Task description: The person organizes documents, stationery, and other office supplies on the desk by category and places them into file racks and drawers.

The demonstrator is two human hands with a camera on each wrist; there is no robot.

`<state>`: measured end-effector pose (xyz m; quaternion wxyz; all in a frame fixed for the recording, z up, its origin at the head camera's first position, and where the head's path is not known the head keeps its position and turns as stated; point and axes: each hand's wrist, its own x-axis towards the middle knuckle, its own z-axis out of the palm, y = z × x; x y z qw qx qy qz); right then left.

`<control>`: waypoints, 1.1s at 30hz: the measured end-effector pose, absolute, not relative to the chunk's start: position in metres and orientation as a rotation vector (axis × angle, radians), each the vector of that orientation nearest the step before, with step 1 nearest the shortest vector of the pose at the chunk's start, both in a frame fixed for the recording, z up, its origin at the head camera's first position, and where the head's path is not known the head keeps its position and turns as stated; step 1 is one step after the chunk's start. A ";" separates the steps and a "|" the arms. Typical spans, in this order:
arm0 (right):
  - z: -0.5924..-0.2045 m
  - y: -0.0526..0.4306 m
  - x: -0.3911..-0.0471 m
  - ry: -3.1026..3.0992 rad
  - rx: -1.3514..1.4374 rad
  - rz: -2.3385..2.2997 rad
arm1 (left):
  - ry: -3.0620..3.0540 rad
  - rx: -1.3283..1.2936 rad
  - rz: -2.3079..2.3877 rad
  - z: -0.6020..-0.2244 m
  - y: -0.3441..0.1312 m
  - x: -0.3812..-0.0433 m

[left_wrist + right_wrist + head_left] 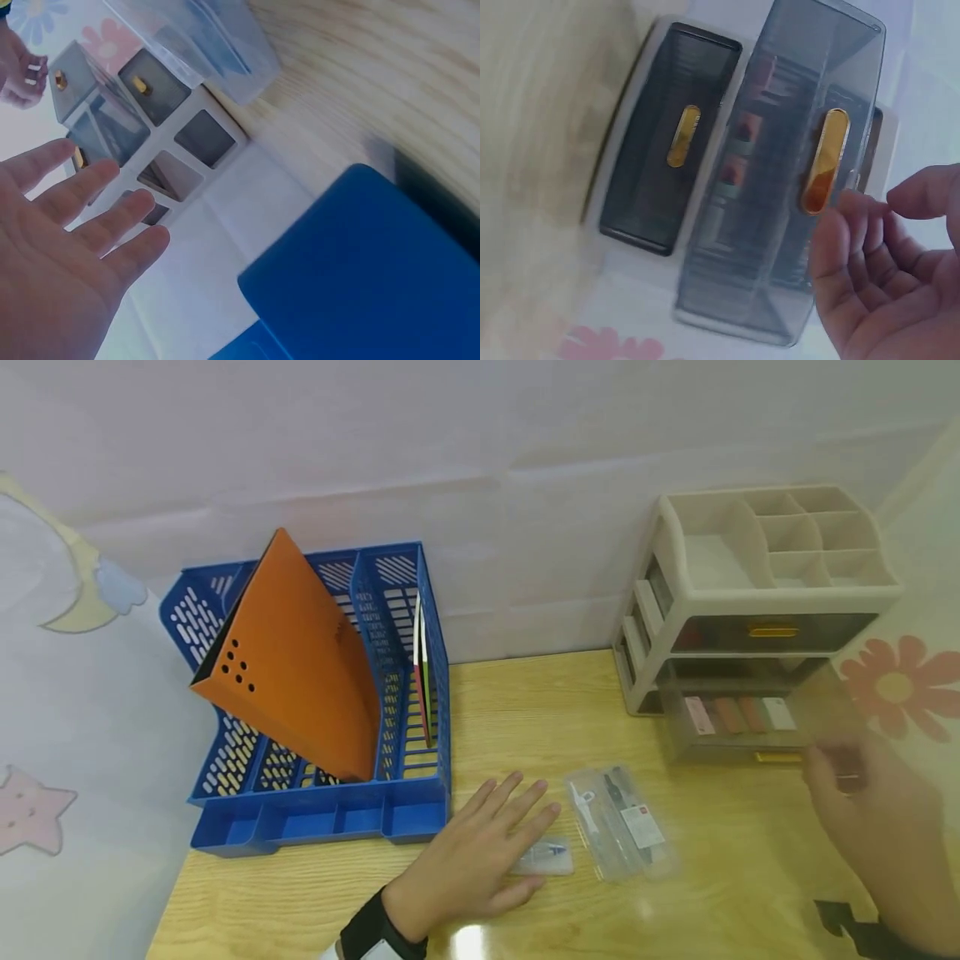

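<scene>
My left hand (480, 852) is spread flat with straight fingers, low over the table in the head view. Its fingers partly cover a small clear case (557, 857) with a blue-tipped item inside. Just right of it lie clear plastic cases (600, 827) containing a white tool and a dark tool, with a printed label (642, 827). Loosely curled and holding nothing, my right hand (873, 802) is beside the gold handle (826, 161) of a pulled-out clear drawer (735, 727). Several small pink, brownish and white blocks (741, 714) lie in that drawer.
The cream drawer unit (678, 602) stands at the back right, its top drawer (776, 632) closed. A blue file rack (416, 814) at left holds an orange folder (300, 660) and thin booklets (422, 668). White patterned cloth (525, 527) hangs behind the wooden table (525, 710).
</scene>
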<state>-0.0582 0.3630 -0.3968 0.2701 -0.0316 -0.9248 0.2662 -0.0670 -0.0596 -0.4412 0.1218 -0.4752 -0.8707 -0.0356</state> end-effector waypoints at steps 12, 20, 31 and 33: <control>-0.423 0.381 -0.053 -2.843 -0.285 0.821 | -2.505 -1.390 -0.104 -0.443 -0.045 -0.069; -0.434 0.396 -0.058 -2.805 -0.308 1.502 | -2.509 -1.402 -0.105 -0.443 -0.041 -0.067; -0.433 0.396 -0.076 -2.746 -0.281 1.622 | -2.556 -1.412 -0.059 -0.445 -0.046 -0.067; -0.433 0.396 -0.081 -2.660 -0.260 1.736 | -2.558 -1.411 -0.044 -0.447 -0.048 -0.067</control>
